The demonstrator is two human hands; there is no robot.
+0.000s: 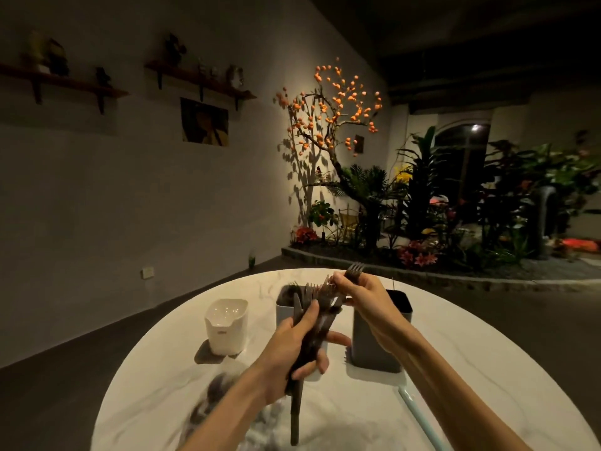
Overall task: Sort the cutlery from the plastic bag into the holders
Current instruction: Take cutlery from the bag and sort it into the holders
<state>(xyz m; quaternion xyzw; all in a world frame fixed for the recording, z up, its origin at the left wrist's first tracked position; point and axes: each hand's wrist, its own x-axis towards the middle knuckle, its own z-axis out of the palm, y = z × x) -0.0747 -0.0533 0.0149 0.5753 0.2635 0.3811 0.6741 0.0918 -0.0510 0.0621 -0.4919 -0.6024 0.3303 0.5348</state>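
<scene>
My left hand (297, 349) grips a bundle of dark cutlery (317, 323), knives and forks fanned upward, handles hanging down toward me. My right hand (364, 299) pinches a single fork (353, 271) by its neck, tines up, beside the top of the bundle. Behind the hands stands a grey holder (282, 307) with several forks in it. A darker grey holder (380, 346) stands to the right, under my right wrist. A white holder (226, 325) stands to the left. The clear plastic bag (214, 402) with dark cutlery lies blurred at the near left, partly under my left forearm.
Everything stands on a round white marble table (455, 353). A pale blue stick-like item (419, 418) lies at the near right. Beyond the table are a dark floor, a wall with shelves, and a lit planter bed with an orange-fruited tree (331, 125).
</scene>
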